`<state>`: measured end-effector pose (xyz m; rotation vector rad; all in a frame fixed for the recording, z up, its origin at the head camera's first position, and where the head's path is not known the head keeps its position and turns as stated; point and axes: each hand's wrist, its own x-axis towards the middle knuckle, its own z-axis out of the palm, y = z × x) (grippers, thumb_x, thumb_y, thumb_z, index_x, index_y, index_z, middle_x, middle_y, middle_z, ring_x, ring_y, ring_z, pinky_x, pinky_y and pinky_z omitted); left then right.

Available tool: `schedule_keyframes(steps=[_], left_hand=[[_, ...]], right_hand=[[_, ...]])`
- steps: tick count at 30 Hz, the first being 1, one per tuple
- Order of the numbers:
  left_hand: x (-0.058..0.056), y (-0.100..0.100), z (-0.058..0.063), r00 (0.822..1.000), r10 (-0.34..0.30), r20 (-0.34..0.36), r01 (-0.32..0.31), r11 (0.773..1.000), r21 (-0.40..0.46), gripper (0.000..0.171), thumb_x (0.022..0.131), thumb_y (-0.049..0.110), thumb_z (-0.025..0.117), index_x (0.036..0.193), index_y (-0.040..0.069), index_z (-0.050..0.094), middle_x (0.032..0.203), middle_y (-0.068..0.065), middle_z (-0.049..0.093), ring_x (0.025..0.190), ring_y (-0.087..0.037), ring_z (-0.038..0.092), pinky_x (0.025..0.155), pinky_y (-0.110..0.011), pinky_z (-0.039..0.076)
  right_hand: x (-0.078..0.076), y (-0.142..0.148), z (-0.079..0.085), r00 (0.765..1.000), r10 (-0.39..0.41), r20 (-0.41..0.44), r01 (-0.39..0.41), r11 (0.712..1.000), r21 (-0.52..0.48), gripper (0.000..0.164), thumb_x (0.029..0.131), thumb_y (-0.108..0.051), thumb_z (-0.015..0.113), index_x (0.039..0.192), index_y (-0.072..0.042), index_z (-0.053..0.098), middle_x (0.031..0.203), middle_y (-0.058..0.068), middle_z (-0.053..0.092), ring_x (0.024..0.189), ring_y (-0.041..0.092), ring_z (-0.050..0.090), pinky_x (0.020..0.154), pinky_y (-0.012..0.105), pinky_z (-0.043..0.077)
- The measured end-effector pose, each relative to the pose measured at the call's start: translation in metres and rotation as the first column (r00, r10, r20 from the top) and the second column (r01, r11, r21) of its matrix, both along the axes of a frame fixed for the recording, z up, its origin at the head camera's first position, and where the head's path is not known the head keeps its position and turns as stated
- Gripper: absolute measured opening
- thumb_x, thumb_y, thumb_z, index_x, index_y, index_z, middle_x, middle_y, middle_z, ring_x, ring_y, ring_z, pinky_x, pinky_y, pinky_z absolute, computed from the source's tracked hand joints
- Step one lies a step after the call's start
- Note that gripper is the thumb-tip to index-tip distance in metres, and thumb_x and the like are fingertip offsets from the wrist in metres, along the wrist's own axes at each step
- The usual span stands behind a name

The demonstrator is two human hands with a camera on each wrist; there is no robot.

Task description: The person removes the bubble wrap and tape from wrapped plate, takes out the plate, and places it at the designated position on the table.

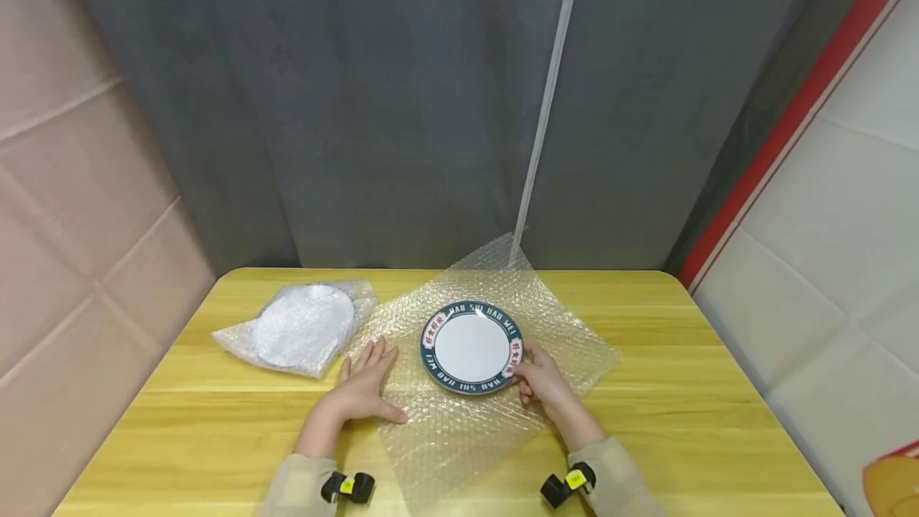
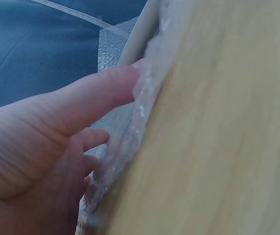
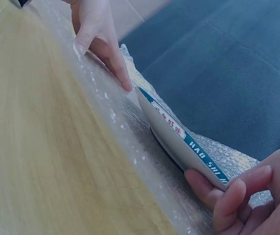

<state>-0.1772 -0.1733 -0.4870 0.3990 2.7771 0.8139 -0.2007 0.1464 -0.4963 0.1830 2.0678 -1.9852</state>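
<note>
The right hand (image 1: pixel 543 377) pinches the near-right rim of the teal-bordered plate (image 1: pixel 470 348), which is over the bubble-wrap sheet (image 1: pixel 459 429); the left hand (image 1: pixel 364 389), fingers spread, rests on the sheet beside the plate; a sure rim grip and a flat, weighted sheet should prevent slipping and dragging; farther left, a bubble-wrapped round item (image 1: pixel 305 324) lies on the wood-grain tabletop (image 1: pixel 646 397)

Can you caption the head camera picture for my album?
Right grip holds a dark-rimmed plate over bubble wrap; left grip rests on the wrap.
</note>
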Motion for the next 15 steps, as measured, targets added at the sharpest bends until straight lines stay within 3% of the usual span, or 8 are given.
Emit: schedule_keyframes(steps=[15], left_hand=[[-0.0019, -0.0014, -0.0034, 1.000, 0.003, 0.000, -0.003, 1.000, 0.009, 0.122, 0.054, 0.050, 0.087, 0.150, 0.004, 0.027, 0.157, -0.020, 0.002, 0.143, -0.038, -0.003, 0.106, -0.062, -0.011]], right_hand=[[0.0012, 0.0046, 0.0080, 0.999, -0.019, -0.030, 0.019, 0.999, -0.027, 0.052, 0.088, 0.006, 0.050, 0.137, 0.010, 0.032, 0.065, 0.006, 0.053, 0.042, 0.006, 0.034, 0.038, 0.021, 0.035]])
